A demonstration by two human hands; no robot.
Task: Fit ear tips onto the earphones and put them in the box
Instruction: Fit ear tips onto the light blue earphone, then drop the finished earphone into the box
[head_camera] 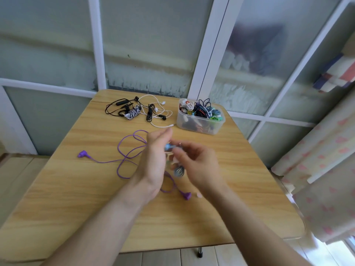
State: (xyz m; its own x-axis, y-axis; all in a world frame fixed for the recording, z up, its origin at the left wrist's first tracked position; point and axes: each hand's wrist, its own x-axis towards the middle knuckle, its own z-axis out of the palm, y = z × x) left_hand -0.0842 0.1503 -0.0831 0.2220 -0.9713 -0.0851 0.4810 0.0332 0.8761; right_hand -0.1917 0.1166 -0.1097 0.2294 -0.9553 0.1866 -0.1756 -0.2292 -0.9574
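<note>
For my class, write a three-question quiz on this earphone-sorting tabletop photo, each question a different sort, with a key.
1. True or false: the clear plastic box at the table's far right already holds coiled earphones.
2. Multiple choice: the loose purple earphone cable lies A) inside the box, B) on the wooden table, C) on the floor.
3. Fill the gap: the tangled pile of black and white earphones lies to the ___ of the box in the picture.

Key: 1 true; 2 B; 3 left.

The left hand and right hand meet over the table around a small blurred blue item; each grip is unclear.
</note>
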